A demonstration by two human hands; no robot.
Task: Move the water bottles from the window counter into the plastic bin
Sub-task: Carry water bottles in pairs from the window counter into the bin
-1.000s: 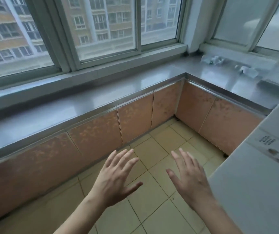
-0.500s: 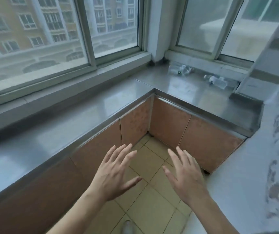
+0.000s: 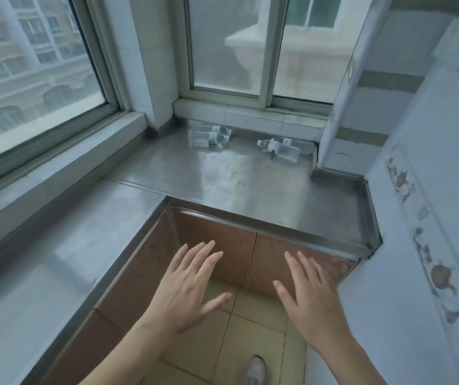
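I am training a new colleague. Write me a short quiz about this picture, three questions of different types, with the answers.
1. True or false: the clear plastic water bottles stand upright on the steel counter.
2. What does the left hand hold? A) a bottle B) nothing C) a bin
3. Fill in: the bottles lie under the ___ at the back.

Key
1. False: they lie on their sides.
2. B; the right hand is empty too.
3. Window.

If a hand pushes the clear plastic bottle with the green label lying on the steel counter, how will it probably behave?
The clear plastic bottle with the green label lies on its side, so it would probably roll rather than tip. The smooth stainless steel counter looks slick, so it may also slide easily. Its thin clear walls suggest it could dent under a firm squeeze; how full it is cannot be told.
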